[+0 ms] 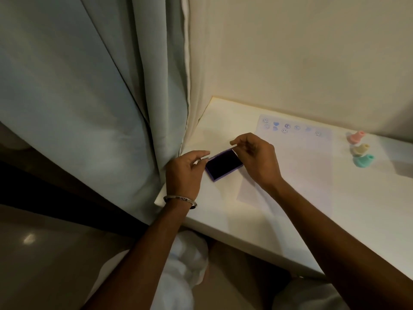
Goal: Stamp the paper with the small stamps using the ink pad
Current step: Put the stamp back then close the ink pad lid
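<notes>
A purple ink pad (224,164) lies open on the white table (257,224), its dark ink face up, partly on the left edge of the paper. My left hand (186,173) pinches the pad's near-left corner between thumb and fingers. My right hand (257,157) grips the pad's far right corner with its fingertips. The white paper (290,166) lies to the right and carries several blue stamped smileys and hearts (287,127) along its far edge. Three small stamps lie at the far right: pink (357,137), beige (361,149) and teal (363,161).
A grey-green curtain (100,97) hangs against the table's left edge, right beside my left hand. A cream wall (301,52) stands behind the table. My knees in white cloth (190,260) show below the table's front edge.
</notes>
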